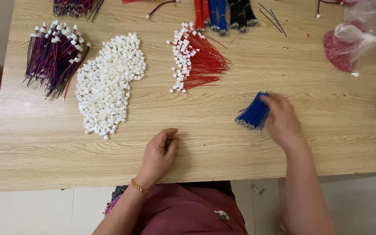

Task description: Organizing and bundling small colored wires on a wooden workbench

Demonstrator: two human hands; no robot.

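The right hand [282, 119] rests on a bunch of short blue wires [253, 114]. Its fingers are closed over the top end of the bunch, and the metal tips of the wires stick out to the left. The bunch lies on the wooden surface [223, 148], right of the middle and near the front edge.

The left hand [161, 154] lies on its side close to the front edge. Its fingers are curled in with the tips near each other, and they hold nothing that can be seen.

Between the two hands the wood is bare, so there is room to slide things there.

Farther back sits a big heap of small white plastic pieces [107, 82]. Left of it, near the left edge, is a pile of red and blue wires with white ends [55, 56]. Right of the heap lies a fan of red wires with white ends [194, 61]. At the back edge are bundles of red, blue and black wires [223, 15]. A clear plastic bag [362, 32] sits at the far right.
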